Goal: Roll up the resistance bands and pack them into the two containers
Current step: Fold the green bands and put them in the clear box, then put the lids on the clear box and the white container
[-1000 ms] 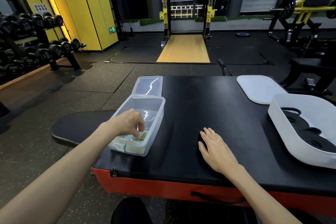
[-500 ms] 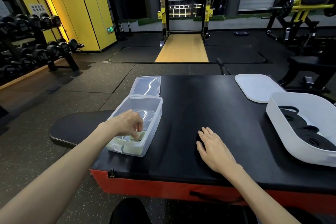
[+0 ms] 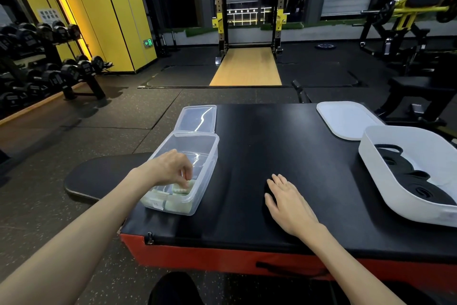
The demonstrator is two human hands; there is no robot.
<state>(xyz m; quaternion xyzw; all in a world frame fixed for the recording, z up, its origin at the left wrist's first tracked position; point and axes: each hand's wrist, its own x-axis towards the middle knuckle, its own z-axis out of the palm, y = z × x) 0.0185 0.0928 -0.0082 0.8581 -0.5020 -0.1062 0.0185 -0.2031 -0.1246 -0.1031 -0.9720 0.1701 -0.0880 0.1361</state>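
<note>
A clear plastic container (image 3: 207,153) stands at the left edge of the black padded platform (image 3: 272,146). Pale green rolled bands (image 3: 183,188) lie in its near end. My left hand (image 3: 170,168) reaches into it, fingertips pinched on the top green roll. My right hand (image 3: 286,200) rests flat on the platform with fingers apart, over a dark shape that I cannot make out. At the right, a white oval container (image 3: 385,181) holds several black rolled bands (image 3: 410,176).
A clear lid (image 3: 197,119) lies just behind the clear container. A white lid (image 3: 346,119) lies behind the white one. A black bench pad (image 3: 99,176) juts out left of the platform. Dumbbell racks (image 3: 37,69) stand far left, gym machines far right.
Both hands stay where they were. The view has shifted slightly; my left fingers have settled a little on the green roll.
</note>
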